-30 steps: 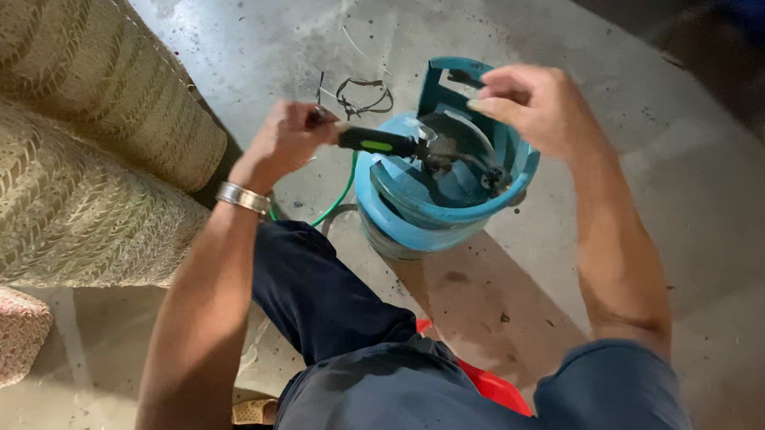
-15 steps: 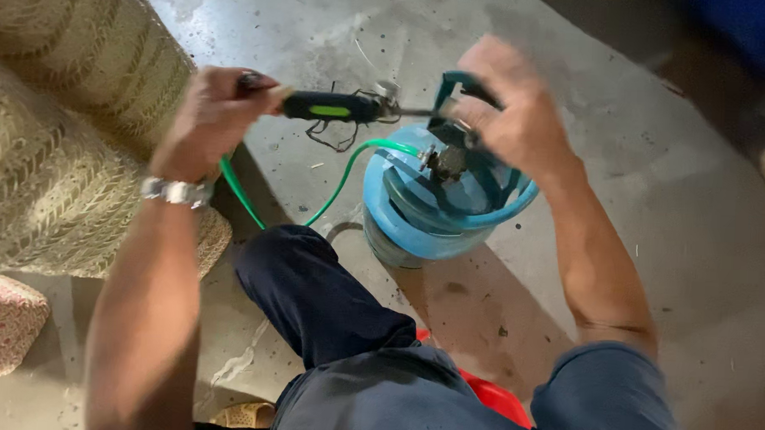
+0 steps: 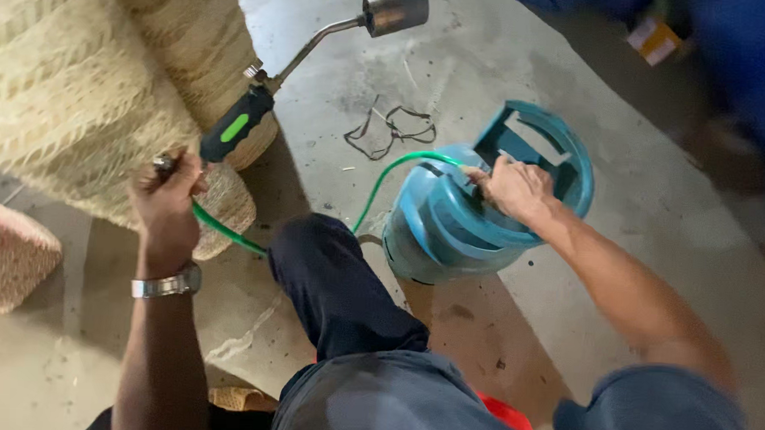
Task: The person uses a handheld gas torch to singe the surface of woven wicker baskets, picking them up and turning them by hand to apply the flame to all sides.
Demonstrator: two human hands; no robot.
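On the grey floor (image 3: 573,103) stands a blue tank (image 3: 450,226). The right hand (image 3: 512,187) rests on its top, fingers maybe curled, blurry. The left hand (image 3: 169,201) grips the torch (image 3: 303,68), fingers wrapped around its handle.

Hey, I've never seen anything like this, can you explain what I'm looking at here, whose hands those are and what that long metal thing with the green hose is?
This is one view from a camera worn on a person's head, looking down at their own arms and knee. The left hand, with a wristwatch, grips the rear end of a gas torch: black-and-green handle, bent metal tube, round nozzle. A green hose runs from it to a blue gas cylinder standing on the concrete floor. The right hand rests on the cylinder's top, inside its collar. Woven straw-coloured pieces stand at the left.
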